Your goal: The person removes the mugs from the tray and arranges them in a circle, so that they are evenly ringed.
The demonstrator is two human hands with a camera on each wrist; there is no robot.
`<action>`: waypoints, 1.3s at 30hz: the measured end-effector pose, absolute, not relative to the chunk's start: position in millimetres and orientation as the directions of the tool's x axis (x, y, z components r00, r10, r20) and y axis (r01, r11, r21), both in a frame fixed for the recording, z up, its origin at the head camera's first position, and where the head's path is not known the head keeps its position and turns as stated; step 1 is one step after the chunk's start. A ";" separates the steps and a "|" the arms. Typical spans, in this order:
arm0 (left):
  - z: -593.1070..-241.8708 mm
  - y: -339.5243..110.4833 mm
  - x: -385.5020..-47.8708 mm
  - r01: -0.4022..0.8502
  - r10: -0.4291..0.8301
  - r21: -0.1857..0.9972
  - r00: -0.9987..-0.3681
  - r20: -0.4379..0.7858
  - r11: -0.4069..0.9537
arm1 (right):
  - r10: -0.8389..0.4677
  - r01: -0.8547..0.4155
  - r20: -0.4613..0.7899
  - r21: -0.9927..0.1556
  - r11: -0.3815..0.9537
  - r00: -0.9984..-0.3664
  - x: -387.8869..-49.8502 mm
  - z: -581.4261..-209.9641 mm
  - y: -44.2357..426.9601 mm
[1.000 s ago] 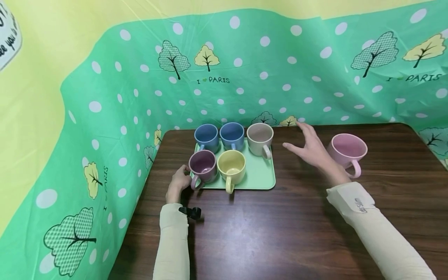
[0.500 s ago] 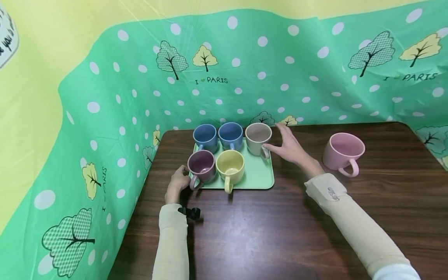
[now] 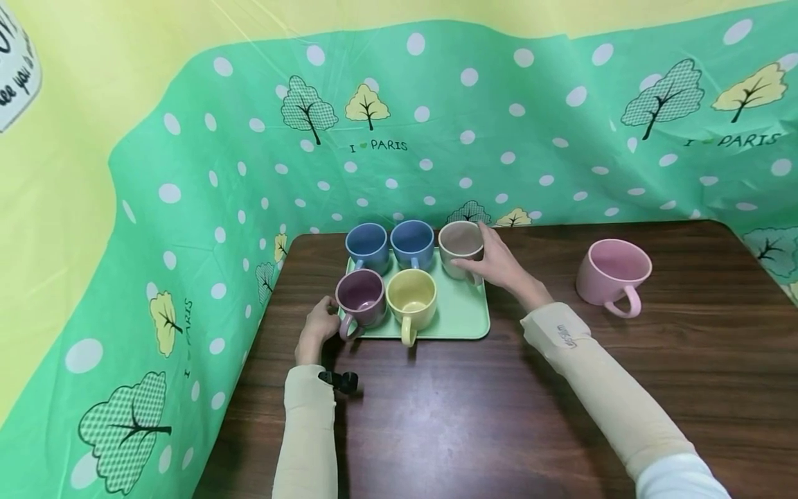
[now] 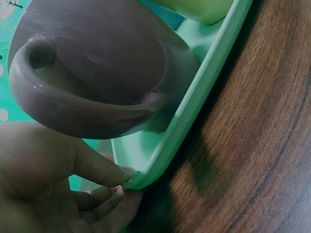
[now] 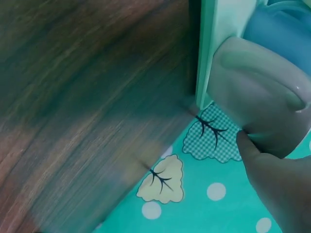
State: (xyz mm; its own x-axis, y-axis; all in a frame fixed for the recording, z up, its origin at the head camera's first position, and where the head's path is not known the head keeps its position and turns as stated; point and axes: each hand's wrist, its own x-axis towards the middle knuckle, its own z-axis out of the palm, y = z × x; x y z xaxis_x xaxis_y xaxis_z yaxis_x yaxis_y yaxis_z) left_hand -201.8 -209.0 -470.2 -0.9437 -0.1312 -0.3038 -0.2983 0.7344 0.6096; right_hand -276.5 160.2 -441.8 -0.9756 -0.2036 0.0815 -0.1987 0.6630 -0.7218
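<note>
Head view: the tray [image 3: 461, 315] lies on the tabletop [image 3: 424, 416] and carries five upright mugs in two rows. The far row consists of the left blue mug [image 3: 367, 248], the right blue mug [image 3: 412, 244] and the grey mug [image 3: 456, 244], the last at the far right corner. The near row consists of the purple mug [image 3: 361, 298] at the left and the yellow mug [image 3: 411, 298] just beside it. The left hand [image 3: 321, 321] is at the tray's near left corner, beside the purple mug. The right hand [image 3: 501, 266] is at the grey mug, with the thumb across the front and a finger at the right of the rim; whether the two clamp it cannot be told. The pink mug [image 3: 614, 274] stands upright on the tabletop, right of the tray and apart from it. A printed cloth [image 3: 399, 104] hangs behind. Left wrist view: the left hand pinches the tray corner, thumb on top of the rim and fingers below, under the purple mug's handle. Right wrist view: one fingertip meets the grey mug's wall near its rim; the remaining fingers are not clearly shown.
</note>
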 end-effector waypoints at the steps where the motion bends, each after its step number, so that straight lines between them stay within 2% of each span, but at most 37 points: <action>1: -470.1 -208.8 -201.7 -0.297 -0.131 0.610 -0.944 -0.303 0.735 | -0.194 -0.186 0.074 -0.724 0.664 -0.978 -276.6 -442.2 159.2; 8: -470.6 -209.0 -201.8 -0.303 -0.130 0.611 -0.942 -0.311 0.731 | -0.106 -0.161 0.121 -0.760 0.629 -0.987 -275.7 -448.0 154.9; 18: -471.5 -210.0 -201.0 -0.307 -0.133 0.612 -0.940 -0.313 0.729 | -0.084 -0.239 0.234 -0.788 0.568 -0.969 -261.2 -455.1 153.5; 29: -471.6 -209.7 -202.5 -0.295 -0.128 0.611 -0.945 -0.302 0.735 | -0.027 -0.228 0.261 -0.782 0.579 -0.965 -236.2 -443.8 159.5; 39: -471.2 -209.9 -202.6 -0.296 -0.131 0.609 -0.945 -0.301 0.736 | 0.012 -0.156 0.208 -0.772 0.617 -0.978 -214.2 -431.5 176.0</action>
State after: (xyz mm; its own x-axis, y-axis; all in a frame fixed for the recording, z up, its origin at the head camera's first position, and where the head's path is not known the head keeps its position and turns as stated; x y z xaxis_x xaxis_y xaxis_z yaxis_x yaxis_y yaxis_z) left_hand -202.6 -209.9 -471.2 -0.9448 -0.1307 -0.3006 -0.2955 0.7363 0.6087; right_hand -214.2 176.0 -431.5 -0.9780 0.0123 0.2082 -0.1565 0.6167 -0.7715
